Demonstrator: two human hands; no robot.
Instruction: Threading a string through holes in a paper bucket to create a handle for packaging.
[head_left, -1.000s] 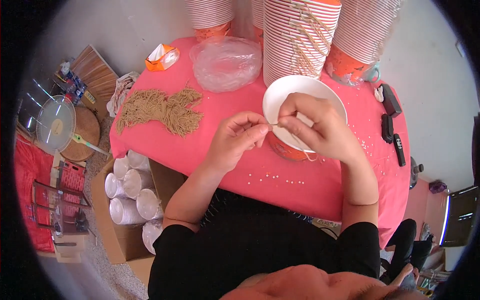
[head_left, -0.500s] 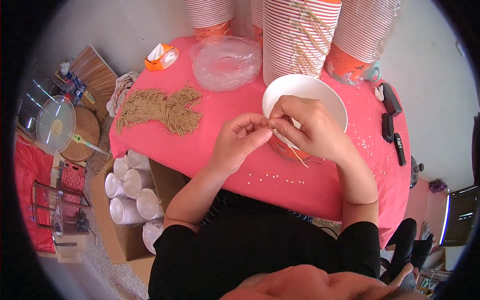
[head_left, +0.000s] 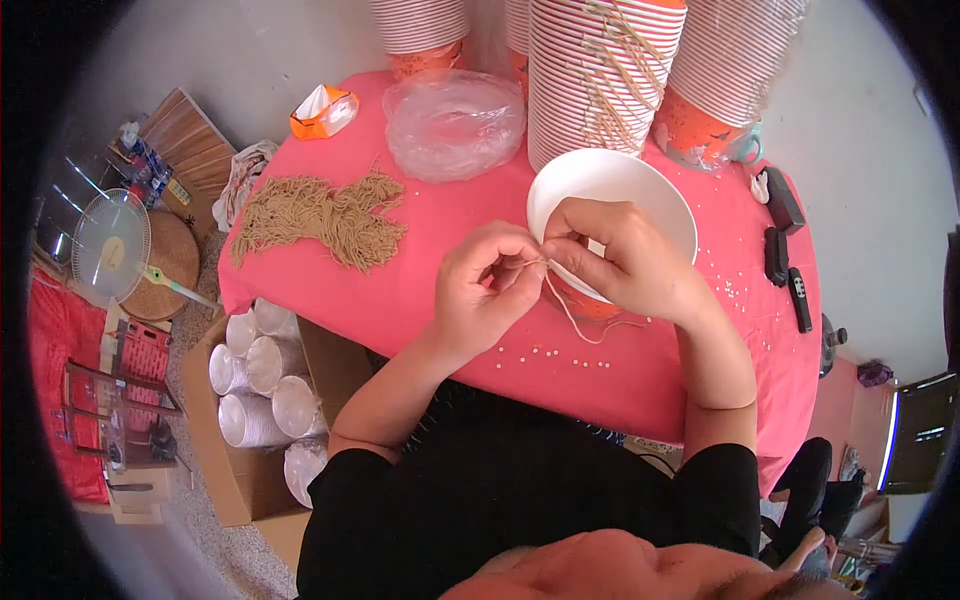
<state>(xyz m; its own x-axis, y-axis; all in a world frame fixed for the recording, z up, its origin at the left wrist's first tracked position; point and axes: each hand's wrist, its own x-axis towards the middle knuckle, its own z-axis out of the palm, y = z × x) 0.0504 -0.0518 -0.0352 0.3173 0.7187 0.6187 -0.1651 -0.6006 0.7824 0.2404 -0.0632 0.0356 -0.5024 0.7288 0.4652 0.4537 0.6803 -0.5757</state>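
Tan string (head_left: 573, 325) hung at the near side of the white bucket (head_left: 625, 175), its upper end pinched by our left hand (head_left: 482, 290) and right hand (head_left: 628, 265). We judged it light, soft, limp; best held by its tip.

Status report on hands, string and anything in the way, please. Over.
Left hand and right hand pinching string at fingertips. Loose length curving below them. White-lined bowl close by, partly hidden behind right hand.
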